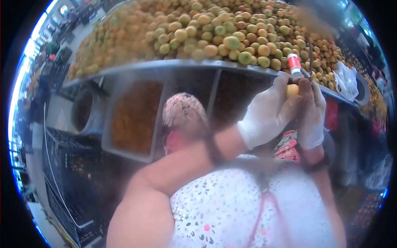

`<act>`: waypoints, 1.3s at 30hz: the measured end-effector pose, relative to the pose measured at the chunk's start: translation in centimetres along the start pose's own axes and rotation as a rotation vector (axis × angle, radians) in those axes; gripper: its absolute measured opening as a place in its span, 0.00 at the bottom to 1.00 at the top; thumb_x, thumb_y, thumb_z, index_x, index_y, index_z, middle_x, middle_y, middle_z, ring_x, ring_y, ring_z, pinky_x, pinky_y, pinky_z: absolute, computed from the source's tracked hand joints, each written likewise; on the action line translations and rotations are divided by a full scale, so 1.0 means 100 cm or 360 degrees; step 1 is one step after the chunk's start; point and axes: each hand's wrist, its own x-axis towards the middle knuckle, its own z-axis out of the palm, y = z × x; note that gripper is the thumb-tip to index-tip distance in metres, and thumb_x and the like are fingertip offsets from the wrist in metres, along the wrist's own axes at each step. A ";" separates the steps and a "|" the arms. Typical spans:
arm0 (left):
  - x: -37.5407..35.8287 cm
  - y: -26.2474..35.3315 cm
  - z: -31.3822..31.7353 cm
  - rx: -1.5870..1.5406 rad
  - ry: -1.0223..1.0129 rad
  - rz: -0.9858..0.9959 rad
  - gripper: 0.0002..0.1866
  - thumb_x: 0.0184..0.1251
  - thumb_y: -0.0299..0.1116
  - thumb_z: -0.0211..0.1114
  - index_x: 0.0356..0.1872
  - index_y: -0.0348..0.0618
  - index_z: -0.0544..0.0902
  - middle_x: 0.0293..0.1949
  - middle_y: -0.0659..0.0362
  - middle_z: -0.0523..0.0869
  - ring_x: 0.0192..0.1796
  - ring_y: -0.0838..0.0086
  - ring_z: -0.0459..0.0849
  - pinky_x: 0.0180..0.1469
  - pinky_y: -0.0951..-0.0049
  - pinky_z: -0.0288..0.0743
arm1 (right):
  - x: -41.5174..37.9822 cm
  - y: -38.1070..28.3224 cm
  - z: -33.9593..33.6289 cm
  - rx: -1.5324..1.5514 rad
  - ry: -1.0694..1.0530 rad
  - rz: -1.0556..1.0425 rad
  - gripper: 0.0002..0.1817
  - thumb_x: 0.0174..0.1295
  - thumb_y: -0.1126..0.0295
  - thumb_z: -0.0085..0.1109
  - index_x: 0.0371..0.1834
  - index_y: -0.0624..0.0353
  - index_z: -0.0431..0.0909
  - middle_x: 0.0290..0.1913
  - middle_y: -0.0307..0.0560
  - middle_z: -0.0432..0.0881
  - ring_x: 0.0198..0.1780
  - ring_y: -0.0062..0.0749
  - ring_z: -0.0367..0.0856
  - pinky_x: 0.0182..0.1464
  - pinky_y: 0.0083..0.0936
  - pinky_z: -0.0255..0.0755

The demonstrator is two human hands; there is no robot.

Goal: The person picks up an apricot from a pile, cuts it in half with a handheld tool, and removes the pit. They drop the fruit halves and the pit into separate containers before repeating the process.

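Both hands wear white gloves with brown-stained fingers and meet at the right of the head view, by the metal table edge. Between them is a small yellowish fruit. My left hand has its fingers curled against the fruit's left side. My right hand is closed around its right side, with a thin dark tool sticking up by the fingertips. Just beyond the fingers stands a small red and white container. A large pile of yellow-green and orange fruit lies behind it.
A metal rim borders the fruit pile. Below it sit a grey bin of orange-brown pieces and a round bucket. Black crates stand at the left. A white plastic bag lies at the right edge of the pile.
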 end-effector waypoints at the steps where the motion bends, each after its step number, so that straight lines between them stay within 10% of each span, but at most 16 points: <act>1: -0.002 -0.001 -0.006 -0.0097 -0.0021 -0.0053 0.30 0.78 0.51 0.52 0.67 0.37 0.64 0.41 0.37 0.85 0.46 0.40 0.85 0.46 0.54 0.78 | 0.003 -0.002 0.005 0.0030 -0.0056 -0.0056 0.15 0.76 0.61 0.53 0.51 0.63 0.80 0.38 0.36 0.80 0.39 0.16 0.74 0.42 0.16 0.68; 11: -0.014 -0.009 -0.027 -0.1296 0.0448 -0.0422 0.22 0.81 0.49 0.47 0.54 0.38 0.75 0.36 0.56 0.83 0.39 0.67 0.83 0.44 0.69 0.76 | 0.020 -0.008 0.054 -0.0624 -0.0196 -0.0413 0.13 0.73 0.69 0.57 0.54 0.65 0.79 0.38 0.36 0.80 0.41 0.16 0.74 0.44 0.18 0.71; 13: -0.015 -0.008 -0.044 -0.1562 0.0159 -0.0933 0.23 0.82 0.49 0.47 0.65 0.44 0.73 0.54 0.60 0.80 0.54 0.80 0.79 0.57 0.77 0.74 | 0.024 -0.002 0.061 -0.0728 -0.0162 -0.0541 0.13 0.70 0.71 0.60 0.54 0.65 0.79 0.38 0.37 0.81 0.41 0.16 0.74 0.43 0.19 0.71; 20: -0.011 -0.021 -0.049 -0.1729 0.0300 -0.1540 0.38 0.65 0.73 0.54 0.59 0.48 0.74 0.43 0.56 0.84 0.42 0.65 0.86 0.39 0.64 0.83 | 0.031 -0.005 0.074 -0.0405 -0.0522 -0.0965 0.05 0.61 0.75 0.63 0.37 0.62 0.78 0.29 0.50 0.76 0.32 0.39 0.78 0.36 0.31 0.73; 21: -0.009 -0.007 -0.053 -0.1673 0.0445 -0.1774 0.37 0.66 0.71 0.54 0.60 0.49 0.74 0.44 0.55 0.84 0.43 0.64 0.86 0.41 0.60 0.84 | 0.030 0.004 0.075 -0.0418 -0.0500 -0.0893 0.07 0.58 0.72 0.65 0.36 0.61 0.78 0.31 0.51 0.79 0.32 0.44 0.79 0.35 0.35 0.73; 23: -0.030 -0.058 -0.057 -0.1571 0.0288 -0.1183 0.32 0.71 0.63 0.55 0.61 0.46 0.74 0.47 0.56 0.84 0.48 0.63 0.87 0.52 0.54 0.85 | 0.029 -0.002 0.074 -0.0492 -0.0454 -0.1138 0.09 0.59 0.62 0.64 0.33 0.55 0.79 0.33 0.50 0.79 0.35 0.49 0.81 0.35 0.39 0.75; 25: -0.024 -0.084 -0.081 -0.2465 -0.0072 -0.1141 0.23 0.76 0.49 0.53 0.59 0.44 0.77 0.55 0.56 0.83 0.54 0.65 0.85 0.55 0.60 0.83 | 0.024 0.001 0.078 -0.0408 -0.0285 -0.1219 0.10 0.55 0.61 0.65 0.32 0.54 0.79 0.32 0.49 0.79 0.37 0.47 0.82 0.36 0.38 0.77; 34: -0.014 -0.088 -0.066 -0.1396 -0.0094 -0.0877 0.23 0.76 0.50 0.53 0.58 0.45 0.76 0.53 0.57 0.82 0.55 0.67 0.81 0.56 0.66 0.79 | -0.002 0.005 0.052 -0.0265 0.0084 -0.0558 0.18 0.50 0.58 0.71 0.36 0.58 0.77 0.36 0.54 0.78 0.38 0.54 0.82 0.38 0.43 0.76; 35: -0.002 -0.011 -0.025 -0.1157 0.0377 -0.1137 0.22 0.75 0.56 0.53 0.47 0.47 0.78 0.38 0.61 0.82 0.40 0.72 0.83 0.41 0.74 0.80 | -0.002 0.007 0.046 -0.0315 0.0218 -0.0393 0.19 0.53 0.55 0.70 0.36 0.60 0.78 0.36 0.58 0.80 0.41 0.56 0.83 0.40 0.44 0.76; 39: -0.002 -0.039 -0.026 -0.1237 0.0018 -0.1149 0.27 0.75 0.65 0.50 0.46 0.52 0.78 0.27 0.69 0.76 0.21 0.84 0.72 0.20 0.82 0.62 | -0.002 0.044 0.053 0.0128 -0.0046 0.0100 0.24 0.59 0.53 0.66 0.40 0.67 0.78 0.36 0.64 0.85 0.44 0.57 0.85 0.44 0.41 0.77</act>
